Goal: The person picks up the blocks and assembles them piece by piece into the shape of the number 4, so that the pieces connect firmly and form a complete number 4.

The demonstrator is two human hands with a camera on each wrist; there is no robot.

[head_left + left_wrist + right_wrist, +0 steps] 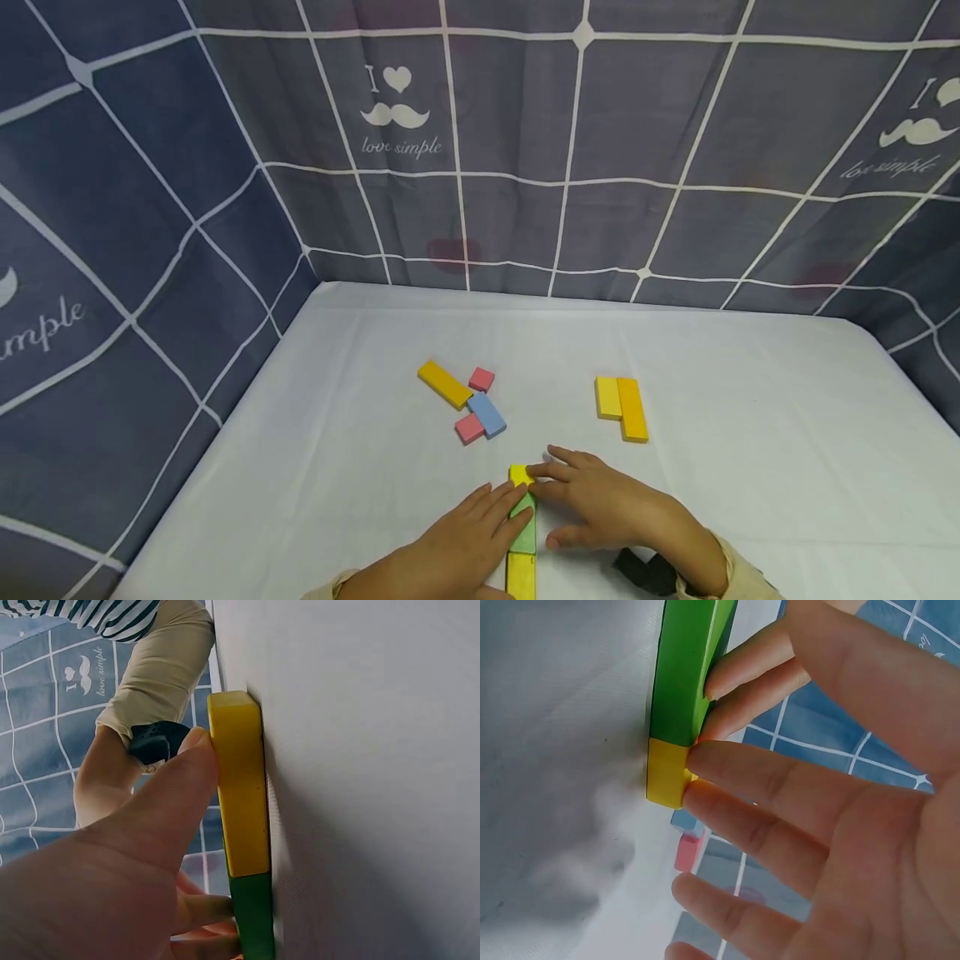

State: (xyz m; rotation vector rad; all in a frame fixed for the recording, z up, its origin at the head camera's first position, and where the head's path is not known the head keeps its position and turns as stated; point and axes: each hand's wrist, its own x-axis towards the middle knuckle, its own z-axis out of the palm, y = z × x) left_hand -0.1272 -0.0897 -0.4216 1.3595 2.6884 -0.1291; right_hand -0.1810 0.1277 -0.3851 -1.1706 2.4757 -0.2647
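A straight row of blocks lies near the table's front edge: a long yellow block (521, 577), a green block (525, 537) and a short yellow block (518, 473) at the far end. My left hand (465, 542) lies along the row's left side, its fairly straight fingers touching the green block. In the left wrist view its thumb touches the long yellow block (241, 787). From the right, my right hand (611, 500) reaches over with fingers spread. In the right wrist view two of its fingertips touch the short yellow block (667, 772).
Farther back on the white table (360, 333) lie an orange-yellow block (445, 384), a blue block (487, 415) and two pink blocks (470, 428). To the right, a yellow block (608, 398) lies beside a longer orange-yellow block (633, 410). Dark checked cloth walls (510, 100) surround the table.
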